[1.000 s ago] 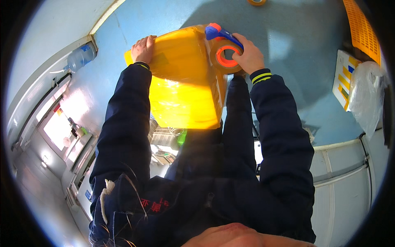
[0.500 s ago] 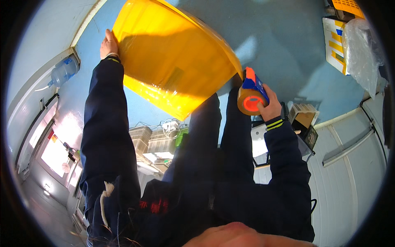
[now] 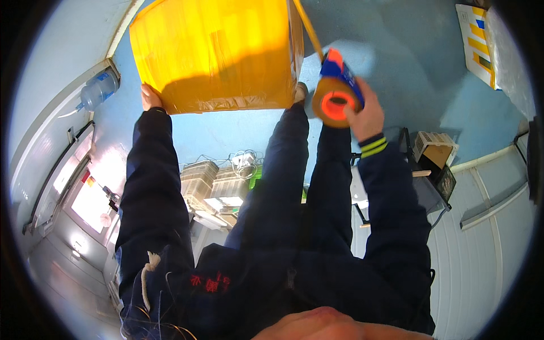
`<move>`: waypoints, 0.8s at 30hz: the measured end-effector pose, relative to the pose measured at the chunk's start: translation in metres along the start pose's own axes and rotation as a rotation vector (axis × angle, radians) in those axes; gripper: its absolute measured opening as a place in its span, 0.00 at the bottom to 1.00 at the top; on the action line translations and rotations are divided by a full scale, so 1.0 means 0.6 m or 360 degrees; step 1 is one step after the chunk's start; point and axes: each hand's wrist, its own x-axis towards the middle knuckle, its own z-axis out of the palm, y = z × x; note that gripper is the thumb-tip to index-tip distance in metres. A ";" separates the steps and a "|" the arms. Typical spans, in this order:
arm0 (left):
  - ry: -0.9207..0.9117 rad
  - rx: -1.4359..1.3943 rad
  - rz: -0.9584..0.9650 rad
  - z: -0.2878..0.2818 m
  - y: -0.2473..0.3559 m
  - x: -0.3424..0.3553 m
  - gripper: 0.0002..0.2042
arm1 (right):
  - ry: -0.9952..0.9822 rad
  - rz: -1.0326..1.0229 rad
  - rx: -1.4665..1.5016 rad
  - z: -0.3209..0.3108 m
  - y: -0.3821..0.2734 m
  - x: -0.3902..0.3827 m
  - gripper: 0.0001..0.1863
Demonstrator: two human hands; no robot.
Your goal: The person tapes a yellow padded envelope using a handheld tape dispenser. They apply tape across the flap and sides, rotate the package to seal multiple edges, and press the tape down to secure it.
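A large box [image 3: 215, 62], wrapped in shiny yellow tape, fills the upper left. My left hand [image 3: 150, 97] grips its near left corner; some of the fingers are hidden at the edge. Off the box's right side, my right hand [image 3: 369, 112] is closed around a tape dispenser [image 3: 341, 76] in blue and orange. It carries a roll of brown tape [image 3: 324, 88] on an orange hub. A narrow strip of tape [image 3: 307, 25] stretches from the dispenser up past the box's far right edge; its far end is out of view.
Below the box, my foot [image 3: 301, 90] is close to its right corner. Plastic crates [image 3: 198, 175] and a white cable [image 3: 243, 164] lie behind my legs. A white and yellow carton [image 3: 476, 45] stands far right beside clear plastic wrap [image 3: 510, 62]. A water bottle [image 3: 99, 89] is at the left wall.
The box has turned from slanted to nearly level and shifted left. My right hand has moved slightly up with the dispenser, and a taut tape strip now shows. My left hand is lower on the box.
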 end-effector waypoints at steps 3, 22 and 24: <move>-0.0007 -0.0180 -0.0222 0.011 -0.042 -0.038 0.38 | -0.0121 0.0142 0.0046 0.024 -0.012 -0.083 0.35; -0.1951 -0.1240 -0.0113 -0.019 0.302 -0.492 0.13 | -0.0690 0.0324 -0.0100 0.048 -0.017 -0.193 0.36; -0.1007 -0.0749 0.1618 -0.030 0.366 -0.390 0.11 | -0.0613 0.0363 -0.0075 0.027 -0.009 -0.185 0.37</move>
